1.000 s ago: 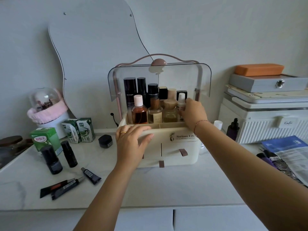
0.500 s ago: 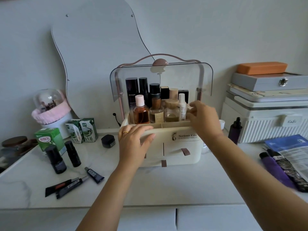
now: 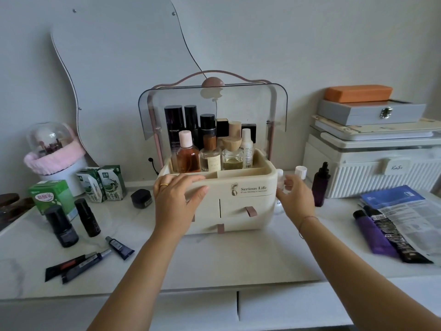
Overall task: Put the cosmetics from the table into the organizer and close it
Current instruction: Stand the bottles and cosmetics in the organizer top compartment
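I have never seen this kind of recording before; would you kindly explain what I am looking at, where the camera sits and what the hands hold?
No machine here: these are a person's two bare hands, filmed by one camera worn on the head, looking forward and down. On the table stands a cream organizer, its clear lid raised, bottles standing in its top tray. The left hand rests flat on its front. The right hand reaches a small clear bottle at its right side; whether it grips it is unclear. Black bottles, tubes and a black jar sit further left.

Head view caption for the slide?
Left hand rests on the open organizer; right hand reaches for a small clear bottle beside it.
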